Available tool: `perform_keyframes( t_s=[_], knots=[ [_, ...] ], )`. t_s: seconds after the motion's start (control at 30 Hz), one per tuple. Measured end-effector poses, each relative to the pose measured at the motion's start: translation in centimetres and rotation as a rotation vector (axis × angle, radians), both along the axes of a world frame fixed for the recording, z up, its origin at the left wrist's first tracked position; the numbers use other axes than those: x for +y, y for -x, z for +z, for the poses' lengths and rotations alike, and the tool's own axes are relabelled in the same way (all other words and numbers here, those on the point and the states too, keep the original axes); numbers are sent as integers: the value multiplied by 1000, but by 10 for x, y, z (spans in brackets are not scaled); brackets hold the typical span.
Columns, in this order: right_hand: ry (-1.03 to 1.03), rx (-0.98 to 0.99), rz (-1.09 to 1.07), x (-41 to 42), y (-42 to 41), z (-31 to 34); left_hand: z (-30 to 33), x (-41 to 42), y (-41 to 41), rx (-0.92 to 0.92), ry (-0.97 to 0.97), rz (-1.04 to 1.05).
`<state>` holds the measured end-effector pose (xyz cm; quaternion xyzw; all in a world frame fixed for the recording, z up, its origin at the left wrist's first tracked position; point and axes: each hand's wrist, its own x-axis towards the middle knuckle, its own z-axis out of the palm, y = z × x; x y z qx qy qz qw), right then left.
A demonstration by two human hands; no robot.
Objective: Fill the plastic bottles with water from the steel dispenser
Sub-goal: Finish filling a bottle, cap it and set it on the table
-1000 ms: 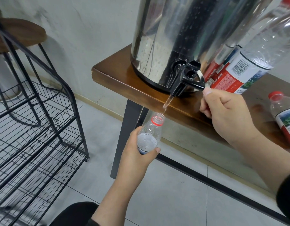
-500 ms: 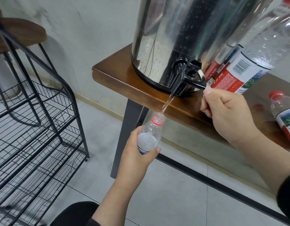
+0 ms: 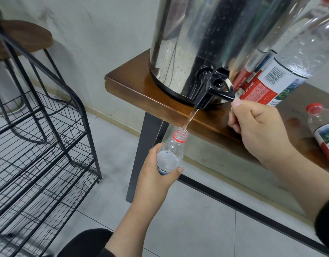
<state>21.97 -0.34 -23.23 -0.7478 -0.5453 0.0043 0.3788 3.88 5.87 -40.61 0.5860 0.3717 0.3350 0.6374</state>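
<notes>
3 plastic bottles (image 3: 170, 154) (image 3: 287, 67) (image 3: 324, 130), 1 steel dispenser (image 3: 206, 43), 1 wire rack (image 3: 39, 145), 2 hands (image 3: 156, 175) (image 3: 260, 130).

Left hand (image 3: 156, 175), forearm raised from below, fingers wrapped in a grip; right hand (image 3: 260, 130), fingers curled, thumb tip extended up and forward.

Plain tiled room: wooden table (image 3: 141, 93), wire rack (image 3: 48, 145), stool (image 3: 24, 38).
</notes>
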Motion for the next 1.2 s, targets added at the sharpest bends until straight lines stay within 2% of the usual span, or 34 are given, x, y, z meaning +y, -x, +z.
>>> perform_keyframes(
  t_s=[1.2],
  knots=[
    [-4, 13, 7, 0, -2, -2, -2, 1, 1, -1, 3, 2]
  ],
)
